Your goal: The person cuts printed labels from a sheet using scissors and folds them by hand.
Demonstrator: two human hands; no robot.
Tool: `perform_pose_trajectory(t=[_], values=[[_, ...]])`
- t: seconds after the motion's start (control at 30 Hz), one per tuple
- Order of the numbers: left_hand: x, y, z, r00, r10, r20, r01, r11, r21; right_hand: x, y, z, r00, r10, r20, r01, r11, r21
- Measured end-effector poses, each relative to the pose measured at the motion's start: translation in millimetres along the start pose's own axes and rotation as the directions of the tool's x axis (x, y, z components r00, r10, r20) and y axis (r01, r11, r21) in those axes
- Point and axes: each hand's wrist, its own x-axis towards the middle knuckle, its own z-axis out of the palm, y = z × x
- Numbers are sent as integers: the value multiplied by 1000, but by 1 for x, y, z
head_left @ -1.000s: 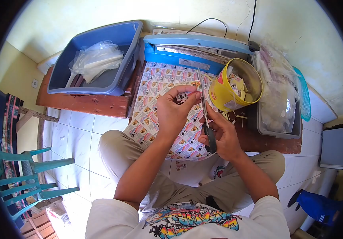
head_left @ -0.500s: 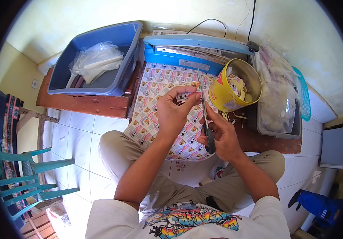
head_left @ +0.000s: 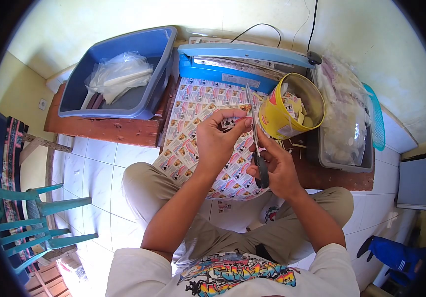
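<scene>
My left hand (head_left: 219, 137) pinches a small printed paper label (head_left: 226, 122) between thumb and fingers. My right hand (head_left: 278, 166) grips a pair of scissors (head_left: 261, 171) with black handles, the blades pointing away from me and lying along the label's right edge. The blades look closed or nearly so. Beneath both hands spread printed label sheets (head_left: 185, 143) covered in repeating pictures and text. Just beyond my right hand, a yellow bucket (head_left: 283, 115) leans tilted, with paper scraps (head_left: 293, 105) inside.
A blue paper cutter or sealer (head_left: 208, 74) with a long arm stands at the back. To the left, a blue tub (head_left: 119, 110) holds clear plastic bags (head_left: 121, 74). At the right, a grey bin (head_left: 344, 166) is piled with plastic bags. Green chairs (head_left: 49, 208) stand far left.
Both hands have shifted very slightly to the right, with the label and scissors. My grip on each looks the same.
</scene>
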Motion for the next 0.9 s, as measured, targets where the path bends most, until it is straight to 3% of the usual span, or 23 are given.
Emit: perform_pose_trajectory(t=[0.9], values=[[-3, 2, 1, 999, -22, 34, 20, 998, 61, -1, -5, 2, 999, -11, -38, 11, 1000, 10]])
